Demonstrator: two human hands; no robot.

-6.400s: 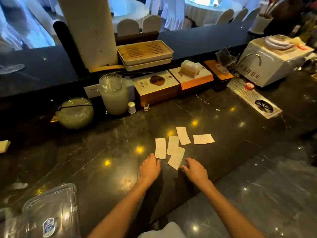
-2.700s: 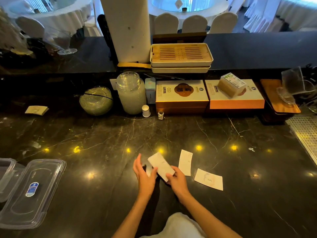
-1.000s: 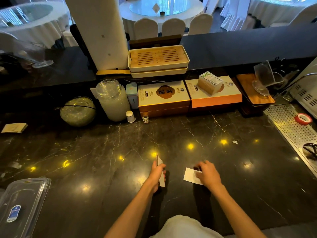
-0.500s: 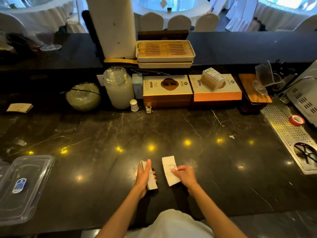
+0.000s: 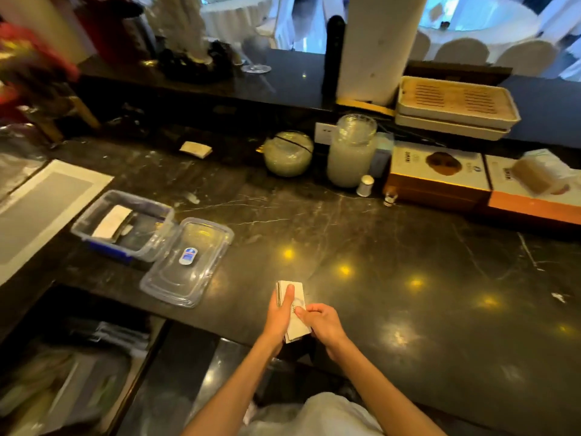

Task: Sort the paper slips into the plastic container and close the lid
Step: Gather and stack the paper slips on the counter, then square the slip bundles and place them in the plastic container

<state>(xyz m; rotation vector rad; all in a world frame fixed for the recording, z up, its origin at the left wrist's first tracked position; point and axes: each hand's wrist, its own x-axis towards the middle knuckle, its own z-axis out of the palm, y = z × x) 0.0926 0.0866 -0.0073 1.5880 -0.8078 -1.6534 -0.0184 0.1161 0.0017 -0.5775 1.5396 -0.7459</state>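
A stack of white paper slips [image 5: 298, 322] is held upright near the counter's front edge. My left hand [image 5: 279, 316] grips it from the left, thumb across the top sheet. My right hand [image 5: 320, 322] pinches its right side. To the left stands the clear plastic container [image 5: 94, 215] with blue clips, open, and one paper slip [image 5: 112, 221] lies inside it. Its clear lid [image 5: 188, 262] with a blue sticker lies flat on the counter just right of the container, between it and my hands.
The dark marble counter [image 5: 377, 262] carries a round glass bowl [image 5: 288, 154], a glass jar [image 5: 351, 152], a small white bottle [image 5: 364, 185] and two flat boxes [image 5: 437, 177] along the back. A white mat [image 5: 41, 212] lies at far left. An open gap with shelves [image 5: 94, 372] drops off below left.
The last slip from my right hand has joined the stack, now held by both hands. The view has swung left, so the container and its lid are fully in sight.
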